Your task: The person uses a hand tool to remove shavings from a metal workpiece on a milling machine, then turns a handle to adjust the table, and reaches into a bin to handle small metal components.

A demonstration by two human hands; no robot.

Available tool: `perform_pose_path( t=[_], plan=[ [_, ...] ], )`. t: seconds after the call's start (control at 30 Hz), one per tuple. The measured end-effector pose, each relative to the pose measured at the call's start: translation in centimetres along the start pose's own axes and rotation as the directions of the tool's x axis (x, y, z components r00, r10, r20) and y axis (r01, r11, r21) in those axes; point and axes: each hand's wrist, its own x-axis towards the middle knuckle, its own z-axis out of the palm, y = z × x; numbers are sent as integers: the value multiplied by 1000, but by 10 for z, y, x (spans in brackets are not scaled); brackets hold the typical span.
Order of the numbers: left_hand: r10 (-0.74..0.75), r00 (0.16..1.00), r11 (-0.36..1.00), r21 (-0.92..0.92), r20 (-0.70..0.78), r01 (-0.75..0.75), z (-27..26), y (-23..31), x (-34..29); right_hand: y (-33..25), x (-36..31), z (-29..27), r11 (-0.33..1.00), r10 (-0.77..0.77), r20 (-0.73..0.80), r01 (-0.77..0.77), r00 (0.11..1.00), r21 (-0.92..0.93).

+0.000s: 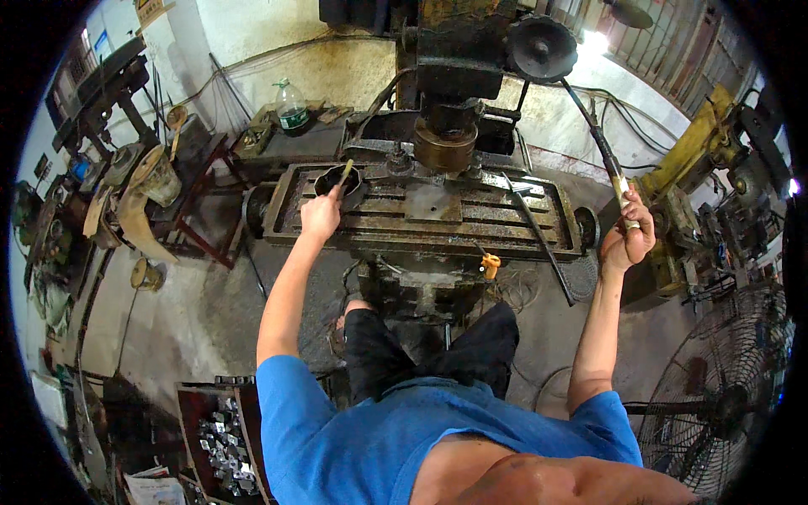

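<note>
My left hand (321,215) is closed around a thin yellowish stick, perhaps a brush handle (347,172), over a dark round pot (354,199). The stick's lower end is hidden. This pot stands at the left of a slotted machine table (379,220). My right hand (629,237) grips the pale end of a long lever (599,145) that slants up to the machine's round hub (542,49). Between my hands, a square metal plate (433,203) lies on the table below the brass-coloured spindle head (446,145).
A long dark bar (539,234) leans across the table's right side. At the front edge hangs a small orange-yellow object (490,266). A floor fan (715,400) stands at right, a bin of metal pieces (225,446) lower left, and a green-labelled bottle (291,109) behind.
</note>
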Motion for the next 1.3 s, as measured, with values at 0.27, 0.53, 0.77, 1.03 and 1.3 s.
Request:
perform_pose_path(
  t=[0.27, 0.53, 0.77, 1.03, 1.3],
  plan=[
    [51, 998, 998, -34, -27, -52, -11, -4, -12, 1, 2, -2, 1000, -10, 19, 11, 1000, -10],
    [-351, 935, 935, -75, -39, 348, -86, -100, -130, -6, 15, -5, 991, 97, 32, -94, 995, -90],
    [-832, 555, 553, 82, 0, 829, -175, -194, -345, -3, 35, -39, 987, 35, 149, -11, 988, -158],
    [-924, 255, 327, 243, 285, 913, -134, -203, -477, 15, 62, -38, 982, -84, 115, 102, 990, -158],
    [-877, 395, 480, 439, 274, 759, -96, -225, -465, -13, 69, 6, 941, -112, 127, 146, 986, -304]
  ],
)
